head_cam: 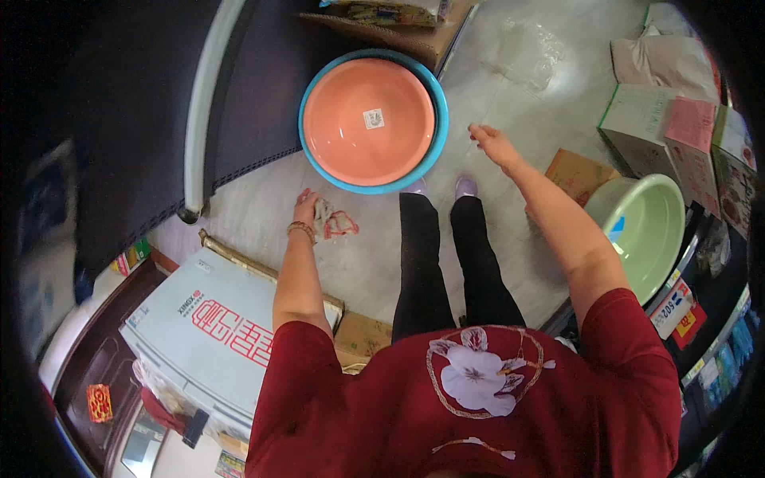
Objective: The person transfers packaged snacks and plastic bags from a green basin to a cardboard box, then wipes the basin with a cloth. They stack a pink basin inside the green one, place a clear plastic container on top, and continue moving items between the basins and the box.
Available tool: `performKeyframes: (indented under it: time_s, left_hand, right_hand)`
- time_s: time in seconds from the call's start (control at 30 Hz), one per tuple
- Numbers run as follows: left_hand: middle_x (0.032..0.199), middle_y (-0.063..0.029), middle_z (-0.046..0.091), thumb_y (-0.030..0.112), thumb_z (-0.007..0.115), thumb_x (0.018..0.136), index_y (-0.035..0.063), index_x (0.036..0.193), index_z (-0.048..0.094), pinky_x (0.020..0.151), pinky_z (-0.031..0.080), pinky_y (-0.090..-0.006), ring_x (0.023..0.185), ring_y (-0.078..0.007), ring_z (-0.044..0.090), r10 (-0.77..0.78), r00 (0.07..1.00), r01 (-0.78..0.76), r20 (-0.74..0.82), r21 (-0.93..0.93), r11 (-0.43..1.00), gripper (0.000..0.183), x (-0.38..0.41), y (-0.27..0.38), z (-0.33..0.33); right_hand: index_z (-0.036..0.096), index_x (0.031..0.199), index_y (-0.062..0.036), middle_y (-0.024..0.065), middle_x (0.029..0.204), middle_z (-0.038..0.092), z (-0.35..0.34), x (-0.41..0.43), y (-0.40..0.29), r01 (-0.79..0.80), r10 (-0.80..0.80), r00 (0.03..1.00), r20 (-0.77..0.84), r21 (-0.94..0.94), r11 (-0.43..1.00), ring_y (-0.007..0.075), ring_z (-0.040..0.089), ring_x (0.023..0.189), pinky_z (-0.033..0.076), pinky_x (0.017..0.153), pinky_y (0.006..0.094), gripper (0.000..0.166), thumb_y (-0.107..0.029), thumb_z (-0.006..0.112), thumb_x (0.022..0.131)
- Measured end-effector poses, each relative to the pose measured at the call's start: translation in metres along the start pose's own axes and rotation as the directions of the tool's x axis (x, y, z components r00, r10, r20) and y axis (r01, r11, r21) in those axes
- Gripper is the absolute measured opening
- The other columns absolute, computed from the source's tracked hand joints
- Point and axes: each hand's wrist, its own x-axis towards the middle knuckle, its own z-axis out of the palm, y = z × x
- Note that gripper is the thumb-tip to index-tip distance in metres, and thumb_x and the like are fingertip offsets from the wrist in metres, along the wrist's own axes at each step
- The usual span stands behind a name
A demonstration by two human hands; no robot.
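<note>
My left hand (306, 209), with a beaded bracelet at the wrist, grips a crumpled grey-white cloth with red edging (336, 222). The cloth hangs at the hand's right side, over the grey floor (358, 269). Up and to the right of it, an orange plastic basin (364, 152) sits nested inside a larger blue basin (441, 119). A white sticker (373, 119) lies on the orange basin's bottom. My right hand (495, 144) is held out to the right of the basins, apart from them, fingers loosely bent and holding nothing.
A white freezer (221, 316) with red characters stands at lower left. Dark fabric (257, 89) and a pale curved tube (203, 107) border the left. On the right are a light green basin (654, 239), several cartons (642, 116) and a stocked shelf (693, 358). An open cardboard box (382, 33) stands above.
</note>
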Motion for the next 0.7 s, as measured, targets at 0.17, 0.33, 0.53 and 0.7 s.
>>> performKeyframes:
  time_s: [0.17, 0.33, 0.53, 0.7]
  left_hand:
    - [0.111, -0.0102, 0.049, 0.021, 0.063, 0.070, 0.0031, 0.138, 0.010, 0.079, 0.044, -0.0323, 0.092, -0.0203, 0.052, -0.111, 0.984, 0.114, -0.136, 0.015, 0.993, 0.088, 0.089, -0.001, -0.013]
    - [0.116, -0.0125, 0.049, 0.024, 0.060, 0.073, 0.0040, 0.138, 0.010, 0.083, 0.043, -0.0339, 0.101, -0.0217, 0.050, -0.213, 0.977, 0.213, 0.010, 0.052, 0.976, 0.084, 0.154, -0.015, -0.031]
    - [0.112, -0.0092, 0.053, 0.026, 0.059, 0.077, 0.0058, 0.122, 0.038, 0.081, 0.044, -0.0354, 0.098, -0.0215, 0.053, -0.213, 0.944, 0.247, 0.251, -0.113, 0.962, 0.054, 0.185, -0.029, -0.008]
    - [0.099, -0.0089, 0.056, 0.025, 0.059, 0.076, 0.0082, 0.111, 0.045, 0.065, 0.045, -0.0383, 0.082, -0.0239, 0.056, -0.186, 0.965, 0.229, 0.186, -0.249, 0.941, 0.041, 0.164, -0.057, -0.025]
  right_hand:
    - [0.046, 0.121, 0.0005, 0.0185, 0.125, 0.046, 0.034, 0.119, 0.002, 0.079, -0.083, 0.986, -0.144, -0.030, 0.996, 0.0283, 0.043, 0.117, 0.034, 0.096, 0.0320, 0.060, -0.046, 0.046, 0.084]
    - [0.038, 0.127, 0.0012, 0.0214, 0.130, 0.039, 0.062, 0.169, -0.028, 0.003, 0.018, 0.993, -0.113, 0.181, 0.984, 0.0294, 0.037, 0.121, 0.029, 0.099, 0.0361, 0.064, -0.046, 0.046, 0.084]
    - [0.042, 0.121, 0.0024, 0.0179, 0.121, 0.048, 0.064, 0.217, 0.009, -0.045, 0.103, 0.989, -0.110, 0.432, 0.901, 0.0276, 0.048, 0.108, 0.037, 0.092, 0.0380, 0.055, -0.041, 0.045, 0.087]
    - [0.049, 0.112, 0.0028, 0.0163, 0.110, 0.054, 0.081, 0.162, -0.022, -0.007, 0.110, 0.966, -0.233, 0.403, 0.915, 0.0249, 0.052, 0.100, 0.041, 0.086, 0.0361, 0.042, -0.031, 0.047, 0.088]
